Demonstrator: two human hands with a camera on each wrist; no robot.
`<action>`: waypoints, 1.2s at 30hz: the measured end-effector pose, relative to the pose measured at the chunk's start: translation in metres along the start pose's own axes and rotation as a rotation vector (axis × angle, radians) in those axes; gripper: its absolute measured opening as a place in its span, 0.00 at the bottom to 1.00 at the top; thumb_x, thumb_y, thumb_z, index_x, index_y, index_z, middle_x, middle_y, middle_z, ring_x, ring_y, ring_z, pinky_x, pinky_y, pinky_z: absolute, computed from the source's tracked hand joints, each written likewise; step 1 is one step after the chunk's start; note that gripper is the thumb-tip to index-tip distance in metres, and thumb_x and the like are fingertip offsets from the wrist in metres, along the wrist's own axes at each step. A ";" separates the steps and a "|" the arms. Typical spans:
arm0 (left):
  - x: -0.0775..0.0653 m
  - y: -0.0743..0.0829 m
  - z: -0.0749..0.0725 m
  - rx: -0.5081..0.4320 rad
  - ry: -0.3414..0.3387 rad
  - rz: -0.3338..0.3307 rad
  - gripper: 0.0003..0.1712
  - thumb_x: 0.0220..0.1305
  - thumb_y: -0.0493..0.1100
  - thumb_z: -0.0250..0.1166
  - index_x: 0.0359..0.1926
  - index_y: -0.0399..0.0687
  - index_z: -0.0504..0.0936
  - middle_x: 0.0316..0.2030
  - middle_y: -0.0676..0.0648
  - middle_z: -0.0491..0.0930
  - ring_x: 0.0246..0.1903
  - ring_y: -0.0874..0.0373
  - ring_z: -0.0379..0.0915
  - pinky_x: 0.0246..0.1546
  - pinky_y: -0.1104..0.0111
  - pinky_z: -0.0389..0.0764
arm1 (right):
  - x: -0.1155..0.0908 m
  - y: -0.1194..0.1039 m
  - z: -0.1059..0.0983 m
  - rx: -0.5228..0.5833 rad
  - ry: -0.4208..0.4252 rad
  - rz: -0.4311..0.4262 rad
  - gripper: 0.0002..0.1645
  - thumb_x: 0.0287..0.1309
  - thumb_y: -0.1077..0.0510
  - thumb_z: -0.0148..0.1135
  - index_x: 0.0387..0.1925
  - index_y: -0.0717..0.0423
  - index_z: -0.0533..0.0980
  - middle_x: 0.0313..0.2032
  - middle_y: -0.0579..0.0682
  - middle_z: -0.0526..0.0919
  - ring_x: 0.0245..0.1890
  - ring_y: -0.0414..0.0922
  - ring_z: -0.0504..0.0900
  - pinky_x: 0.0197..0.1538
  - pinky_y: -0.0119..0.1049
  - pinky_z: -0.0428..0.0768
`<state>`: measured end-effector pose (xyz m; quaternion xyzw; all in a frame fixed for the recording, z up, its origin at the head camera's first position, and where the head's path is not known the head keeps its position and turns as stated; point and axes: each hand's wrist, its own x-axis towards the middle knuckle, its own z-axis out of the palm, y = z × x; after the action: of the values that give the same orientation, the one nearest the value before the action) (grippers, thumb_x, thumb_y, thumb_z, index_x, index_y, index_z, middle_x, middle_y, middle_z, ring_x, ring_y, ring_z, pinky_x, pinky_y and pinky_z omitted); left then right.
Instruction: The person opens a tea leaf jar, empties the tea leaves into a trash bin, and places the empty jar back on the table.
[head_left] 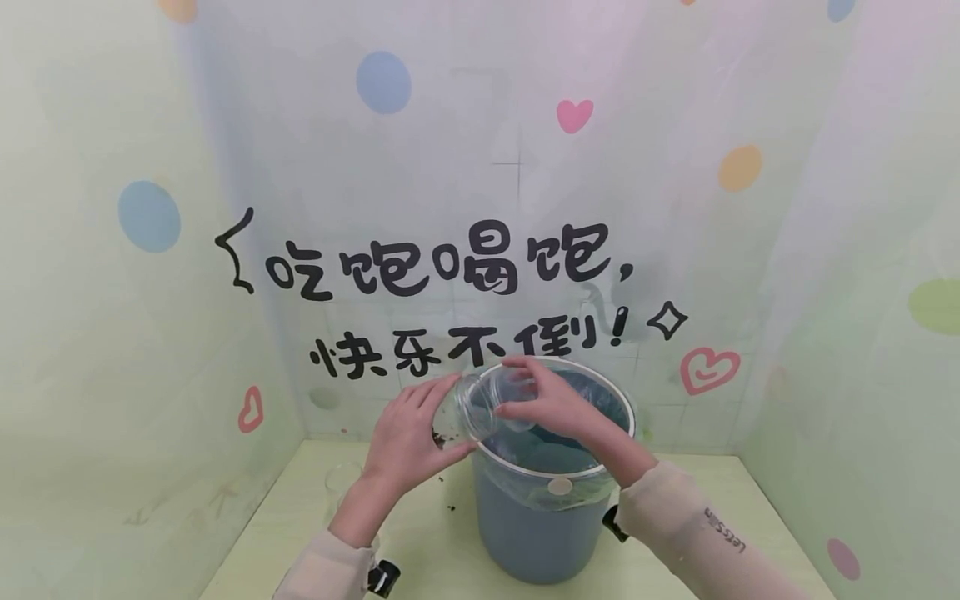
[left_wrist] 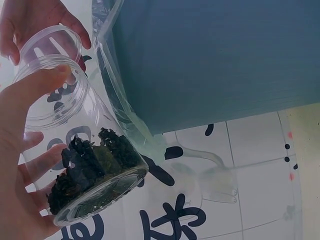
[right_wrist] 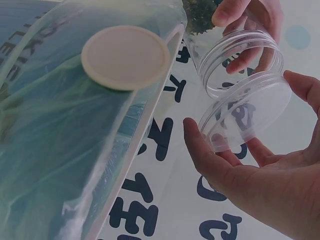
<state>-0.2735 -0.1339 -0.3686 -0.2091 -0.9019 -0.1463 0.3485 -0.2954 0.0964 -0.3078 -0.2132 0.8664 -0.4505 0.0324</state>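
Over the left rim of a grey-blue bin (head_left: 536, 533), my left hand (head_left: 405, 433) grips a clear jar (left_wrist: 102, 107), tilted with its mouth toward the right hand. Dark, crinkled dried leaves (left_wrist: 82, 165) lie at the bottom of the jar. My right hand (head_left: 558, 406) holds a clear round lid (right_wrist: 260, 112) by its edge, fingers and thumb spread around it. The lid is off the jar and close in front of its open mouth. Both hands are above the table.
A clear plastic bag (head_left: 525, 492) lines the bin and folds over its white rim. Another clear container (head_left: 343, 478) stands on the table (head_left: 420, 558) to the left, partly behind the left arm. Dark crumbs (head_left: 452, 507) lie beside the bin. Printed walls enclose the table.
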 end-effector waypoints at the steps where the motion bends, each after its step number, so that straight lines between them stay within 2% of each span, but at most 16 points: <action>1: 0.000 0.000 0.000 -0.001 0.001 -0.001 0.55 0.39 0.66 0.79 0.69 0.55 0.70 0.61 0.47 0.79 0.58 0.46 0.77 0.53 0.50 0.82 | 0.000 0.001 -0.001 0.004 -0.001 0.002 0.43 0.55 0.52 0.68 0.71 0.53 0.63 0.66 0.62 0.71 0.65 0.62 0.72 0.61 0.56 0.78; 10: -0.001 -0.001 0.000 -0.002 -0.003 -0.009 0.55 0.40 0.67 0.78 0.69 0.56 0.70 0.61 0.47 0.78 0.59 0.46 0.76 0.54 0.50 0.81 | -0.007 0.009 -0.012 0.012 -0.002 0.013 0.42 0.58 0.51 0.66 0.71 0.52 0.62 0.68 0.63 0.69 0.67 0.64 0.69 0.61 0.58 0.78; 23: -0.002 -0.003 0.002 -0.002 -0.004 -0.012 0.54 0.41 0.68 0.77 0.70 0.56 0.70 0.61 0.47 0.78 0.58 0.46 0.76 0.53 0.49 0.81 | -0.012 0.028 -0.027 0.004 0.023 -0.008 0.42 0.58 0.52 0.65 0.71 0.58 0.61 0.66 0.68 0.69 0.65 0.66 0.71 0.59 0.57 0.80; 29: -0.003 -0.004 0.002 0.009 -0.005 -0.010 0.55 0.41 0.68 0.77 0.70 0.56 0.69 0.61 0.47 0.78 0.58 0.46 0.76 0.54 0.49 0.81 | -0.018 0.034 -0.035 0.008 0.041 0.045 0.41 0.60 0.52 0.65 0.71 0.56 0.61 0.67 0.67 0.69 0.65 0.65 0.71 0.59 0.57 0.80; 36: -0.004 -0.004 0.003 0.022 0.003 0.001 0.55 0.41 0.68 0.77 0.70 0.56 0.70 0.61 0.47 0.79 0.57 0.46 0.77 0.53 0.50 0.82 | -0.026 0.041 -0.043 0.048 0.040 0.072 0.43 0.61 0.53 0.64 0.73 0.58 0.57 0.68 0.69 0.66 0.66 0.67 0.69 0.61 0.58 0.79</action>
<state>-0.2746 -0.1376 -0.3734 -0.2056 -0.9029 -0.1367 0.3520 -0.2965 0.1608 -0.3184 -0.1719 0.8629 -0.4738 0.0364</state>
